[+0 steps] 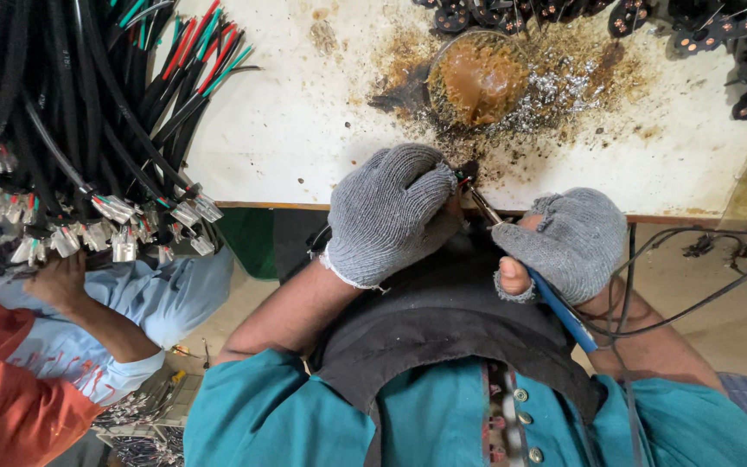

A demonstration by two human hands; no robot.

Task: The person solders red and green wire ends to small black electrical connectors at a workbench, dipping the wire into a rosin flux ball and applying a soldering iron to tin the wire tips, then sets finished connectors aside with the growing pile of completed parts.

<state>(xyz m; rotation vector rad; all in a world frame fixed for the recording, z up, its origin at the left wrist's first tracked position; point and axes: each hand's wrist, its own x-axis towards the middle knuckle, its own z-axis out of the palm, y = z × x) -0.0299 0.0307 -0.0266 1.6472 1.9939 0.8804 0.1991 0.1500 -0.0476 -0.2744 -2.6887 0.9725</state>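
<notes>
Head view, looking down: white worktable [304, 130], stained brown and flecked with solder around a round tin of brown flux paste [477, 79] near the far edge. Big bundle of black cables [54, 95] with coloured wire ends and white connectors covers the table's left side; a row of black round plugs [719, 35] lies along the top right. Dark cloth [443, 320] lies over the person's lap, teal sleeves below. Left hand [391, 212], in a grey knit glove, is fisted at the table's near edge, clamped on a small black plug piece [467, 171] that mostly hides inside the grip. Right hand [564, 242], in a grey fingerless glove, is wrapped around a blue-handled soldering iron [559, 307], its tip touching the plug piece just beside the left fingers. Iron's black cord [693, 298] trails right. Another person's bare hand [58, 281] reaches under the connectors at left.
</notes>
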